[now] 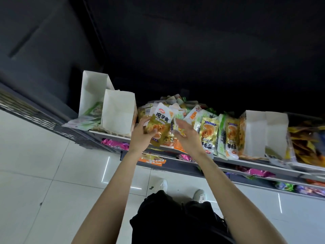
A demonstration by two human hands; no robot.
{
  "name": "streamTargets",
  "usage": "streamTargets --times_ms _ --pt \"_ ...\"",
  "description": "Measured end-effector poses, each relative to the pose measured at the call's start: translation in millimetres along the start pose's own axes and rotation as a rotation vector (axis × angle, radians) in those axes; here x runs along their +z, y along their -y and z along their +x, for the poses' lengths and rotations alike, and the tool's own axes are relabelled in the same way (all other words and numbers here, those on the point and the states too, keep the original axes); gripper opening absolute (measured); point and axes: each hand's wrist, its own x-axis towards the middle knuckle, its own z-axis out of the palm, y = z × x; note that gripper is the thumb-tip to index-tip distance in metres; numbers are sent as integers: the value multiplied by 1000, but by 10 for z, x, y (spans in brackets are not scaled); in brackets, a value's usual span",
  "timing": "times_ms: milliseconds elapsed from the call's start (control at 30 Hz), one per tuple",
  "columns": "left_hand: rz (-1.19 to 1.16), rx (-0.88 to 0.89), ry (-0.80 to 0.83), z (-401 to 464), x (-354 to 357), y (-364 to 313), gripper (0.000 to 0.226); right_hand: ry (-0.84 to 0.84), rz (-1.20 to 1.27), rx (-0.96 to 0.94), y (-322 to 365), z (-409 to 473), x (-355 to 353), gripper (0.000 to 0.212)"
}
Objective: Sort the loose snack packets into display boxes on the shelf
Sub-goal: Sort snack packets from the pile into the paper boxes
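Note:
A heap of loose snack packets (177, 106) lies on the top shelf (246, 163). My left hand (142, 132) grips a gold and white packet (159, 124) in front of the heap. My right hand (184, 134) is beside it with fingers stretched toward a small packet (178, 126); whether it holds that packet is unclear. A white display box (119, 113) stands just left of my hands, with a taller one (93, 92) behind it holding green packets. Two more white boxes (263, 132) stand to the right.
Upright gold and green packets (219, 136) line the shelf front right of my hands. Yellow packets (306, 143) fill a box at far right. Lower shelves (255, 176) hold pink and orange packets. White floor tiles and my shoes (199, 195) are below.

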Motion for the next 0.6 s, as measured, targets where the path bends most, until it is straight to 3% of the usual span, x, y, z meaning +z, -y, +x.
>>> streamTargets --times_ms 67,167,267,333,400,467,533,600 --pt "60 69 155 -174 -40 -128 46 -44 157 16 47 -92 -201 64" --pt "257 170 378 -370 60 -327 37 -17 14 29 -7 -237 -574 77" --pt "453 274 458 -439 308 -526 30 72 -104 78 -211 -430 -981 42" --pt "511 363 390 -432 565 -615 33 42 -68 87 -354 -627 -1224 23" --pt "471 506 174 -421 900 -693 42 -177 -104 87 -516 -839 -1472 16" --pt "343 554 0 -402 1283 -753 44 -509 -136 129 -708 -1052 -1755 11" --pt "263 484 48 -395 1712 -798 38 -773 -94 185 -906 -1226 -2043 17" --pt "289 440 178 -405 2167 -807 36 -923 -148 171 -1103 -1356 -2310 29"
